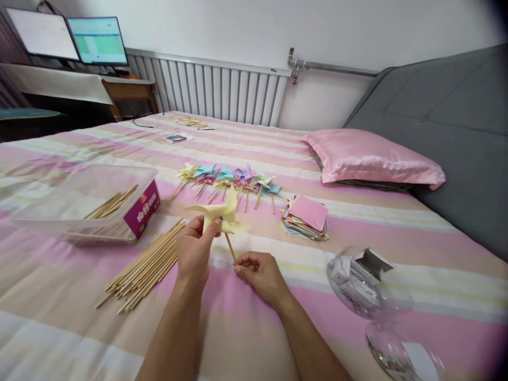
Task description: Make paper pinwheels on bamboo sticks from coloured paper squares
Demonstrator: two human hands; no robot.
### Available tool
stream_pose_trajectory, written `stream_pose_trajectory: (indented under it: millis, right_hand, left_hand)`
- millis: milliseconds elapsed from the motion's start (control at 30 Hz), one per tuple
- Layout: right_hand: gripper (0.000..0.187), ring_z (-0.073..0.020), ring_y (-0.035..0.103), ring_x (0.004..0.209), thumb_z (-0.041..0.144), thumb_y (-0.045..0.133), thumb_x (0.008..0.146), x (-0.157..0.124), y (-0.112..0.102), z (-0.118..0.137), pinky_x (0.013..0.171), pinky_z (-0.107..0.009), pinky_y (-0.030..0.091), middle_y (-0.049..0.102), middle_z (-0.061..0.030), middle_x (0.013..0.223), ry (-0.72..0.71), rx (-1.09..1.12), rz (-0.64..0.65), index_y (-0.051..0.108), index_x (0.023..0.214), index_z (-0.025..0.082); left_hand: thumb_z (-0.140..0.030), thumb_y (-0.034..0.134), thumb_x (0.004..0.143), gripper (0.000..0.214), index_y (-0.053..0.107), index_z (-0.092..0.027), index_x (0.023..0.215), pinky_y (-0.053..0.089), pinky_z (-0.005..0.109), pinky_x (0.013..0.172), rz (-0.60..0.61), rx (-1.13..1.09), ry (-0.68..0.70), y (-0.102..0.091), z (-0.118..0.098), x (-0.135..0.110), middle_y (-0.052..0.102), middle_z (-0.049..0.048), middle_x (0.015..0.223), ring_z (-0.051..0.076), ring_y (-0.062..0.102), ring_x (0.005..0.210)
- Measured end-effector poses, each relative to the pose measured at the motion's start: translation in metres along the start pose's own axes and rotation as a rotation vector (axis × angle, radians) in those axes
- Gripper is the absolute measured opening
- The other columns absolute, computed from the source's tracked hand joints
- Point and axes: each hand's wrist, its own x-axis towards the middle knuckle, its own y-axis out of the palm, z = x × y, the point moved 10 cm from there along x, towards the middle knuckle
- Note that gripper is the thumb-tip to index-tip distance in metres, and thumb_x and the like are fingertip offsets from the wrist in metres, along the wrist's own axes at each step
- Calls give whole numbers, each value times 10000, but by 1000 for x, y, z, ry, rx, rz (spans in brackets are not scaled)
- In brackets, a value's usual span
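Note:
A pale yellow paper pinwheel [230, 212] is held up over the bed in front of me. My left hand [197, 241] is closed on its paper blades, the thumb pressing at the centre. Below, my right hand [260, 275] pinches the lower part of its thin wooden stick [230, 247]. Beyond my hands lies a row of pinwheels [226, 177] in yellow, blue, purple and pale green. Left of my left hand, a bundle of loose wooden sticks [146, 267] rests on the striped bedspread. A stack of coloured paper squares [305, 216] lies to the right.
On the left stands a clear plastic box [91, 174] with more sticks inside. At right are a round clear container [353, 280] holding small boxes and a second clear container [400, 352]. A pink pillow [373, 156] lies by the grey headboard [444, 106].

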Motion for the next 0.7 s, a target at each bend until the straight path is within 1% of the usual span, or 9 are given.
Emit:
stream_pose_trajectory:
  millis: [267,567,700]
  right_hand:
    - [89,-96,503,509,244,655,684,0,1,-1,512,-208,387,612,17,585,-1,-9,16,687,720,169]
    - [90,-95,490,496,253,666,679,-1,2,-3,494,-204,370,606,19,565,14,-37,29,685,698,167]
    - [108,-99,495,491,271,665,685,-1,3,-2,487,-208,375,619,12,575,11,-50,35,685,702,166]
  left_hand:
    - [-276,724,642,210,677,-141,796,412,219,608,67,1,8,5,0,-1,639,3,706,108,532,641]
    - [-267,702,650,166,648,-148,752,395,211,565,90,22,25,7,-2,-1,599,-13,674,100,501,609]
    - [-258,696,638,144,632,-153,712,384,211,547,67,35,29,4,-1,-1,590,-22,649,99,493,590]
